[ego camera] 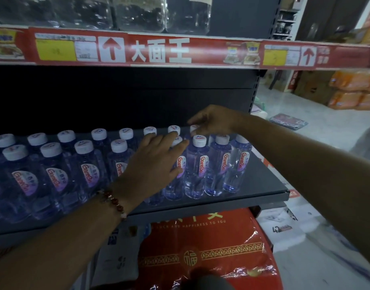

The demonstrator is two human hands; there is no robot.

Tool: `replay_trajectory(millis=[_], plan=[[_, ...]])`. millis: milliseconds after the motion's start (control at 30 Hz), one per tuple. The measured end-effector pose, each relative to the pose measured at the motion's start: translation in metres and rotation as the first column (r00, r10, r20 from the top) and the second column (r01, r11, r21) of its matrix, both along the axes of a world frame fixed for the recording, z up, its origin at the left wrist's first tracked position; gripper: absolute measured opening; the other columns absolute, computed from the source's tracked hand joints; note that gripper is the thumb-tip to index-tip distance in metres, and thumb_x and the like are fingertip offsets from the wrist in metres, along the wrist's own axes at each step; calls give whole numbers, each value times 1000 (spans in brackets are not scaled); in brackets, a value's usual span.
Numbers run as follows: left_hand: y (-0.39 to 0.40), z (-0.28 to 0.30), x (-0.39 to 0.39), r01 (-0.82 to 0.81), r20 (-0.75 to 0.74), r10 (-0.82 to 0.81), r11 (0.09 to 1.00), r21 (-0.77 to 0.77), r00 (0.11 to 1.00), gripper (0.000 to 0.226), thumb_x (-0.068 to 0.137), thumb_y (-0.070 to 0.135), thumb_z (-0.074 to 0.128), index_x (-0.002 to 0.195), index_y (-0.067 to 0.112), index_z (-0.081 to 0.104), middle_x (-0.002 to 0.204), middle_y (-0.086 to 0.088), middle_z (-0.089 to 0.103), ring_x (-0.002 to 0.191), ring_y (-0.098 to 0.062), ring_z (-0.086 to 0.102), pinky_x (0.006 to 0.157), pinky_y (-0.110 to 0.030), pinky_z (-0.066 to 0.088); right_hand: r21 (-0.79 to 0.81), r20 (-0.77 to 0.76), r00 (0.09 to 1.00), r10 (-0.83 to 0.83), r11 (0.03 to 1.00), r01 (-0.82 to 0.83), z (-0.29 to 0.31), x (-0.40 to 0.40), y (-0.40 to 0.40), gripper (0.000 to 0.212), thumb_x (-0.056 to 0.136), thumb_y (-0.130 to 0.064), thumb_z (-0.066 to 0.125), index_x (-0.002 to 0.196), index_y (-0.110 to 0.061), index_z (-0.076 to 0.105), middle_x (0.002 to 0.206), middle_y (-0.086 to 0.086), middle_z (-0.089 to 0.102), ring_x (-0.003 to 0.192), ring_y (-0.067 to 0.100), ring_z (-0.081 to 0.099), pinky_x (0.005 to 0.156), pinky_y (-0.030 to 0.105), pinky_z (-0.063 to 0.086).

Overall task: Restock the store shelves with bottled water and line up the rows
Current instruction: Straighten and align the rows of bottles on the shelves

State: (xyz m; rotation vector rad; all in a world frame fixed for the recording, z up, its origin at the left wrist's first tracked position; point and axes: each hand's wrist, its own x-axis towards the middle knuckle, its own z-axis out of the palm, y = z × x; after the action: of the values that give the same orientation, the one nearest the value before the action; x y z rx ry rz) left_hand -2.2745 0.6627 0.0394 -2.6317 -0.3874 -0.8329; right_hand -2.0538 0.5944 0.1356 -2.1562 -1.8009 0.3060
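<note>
Left hand [153, 162] flat, fingers spread against front-row bottles [195, 164] on the grey shelf [263, 185]; right hand [211, 122] loosely open over back-row caps [174, 129]. Best nudged gently, caps kept level, rows squared to the edge

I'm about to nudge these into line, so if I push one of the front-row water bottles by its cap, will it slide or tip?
The front-row water bottle looks full, tall and narrow, so a push at its white cap would probably tip it. Neighbours stand close and may get knocked. The grey shelf looks smooth, so a low push should slide it.
</note>
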Motion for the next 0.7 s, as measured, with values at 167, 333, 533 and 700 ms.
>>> replay_trajectory(millis=[167,333,533,700], plan=[[-7,2,7,45,91,-44,999,-8,995,81,69,39,89,140,13,58,137,-21,58,116,-39,60,102,-53,42,6,361,932,-27,1000,27,11,17,-32,48,95,-36,63,140,-17,57,139,6,61,125,25,58,96,24,39],[-13,2,19,66,91,-67,998,17,994,83,68,42,89,140,15,58,136,-19,59,123,-41,57,106,-51,32,-6,366,928,-68,997,75,-2,23,-33,30,99,-27,57,121,-15,72,120,10,72,110,27,66,84,25,43],[-17,-2,25,49,75,-46,998,-36,996,84,70,41,87,143,14,55,127,-8,66,120,-35,58,101,-44,33,87,223,966,-132,990,115,-4,23,-25,26,92,-15,65,116,-12,74,116,4,74,89,4,57,72,11,34],[-19,-7,25,35,70,-31,998,-53,997,87,71,41,85,146,13,51,124,-8,67,124,-37,55,104,-44,28,89,159,981,-109,991,95,-6,22,-23,24,93,-20,67,115,-18,75,112,-3,74,86,2,59,62,0,34]])
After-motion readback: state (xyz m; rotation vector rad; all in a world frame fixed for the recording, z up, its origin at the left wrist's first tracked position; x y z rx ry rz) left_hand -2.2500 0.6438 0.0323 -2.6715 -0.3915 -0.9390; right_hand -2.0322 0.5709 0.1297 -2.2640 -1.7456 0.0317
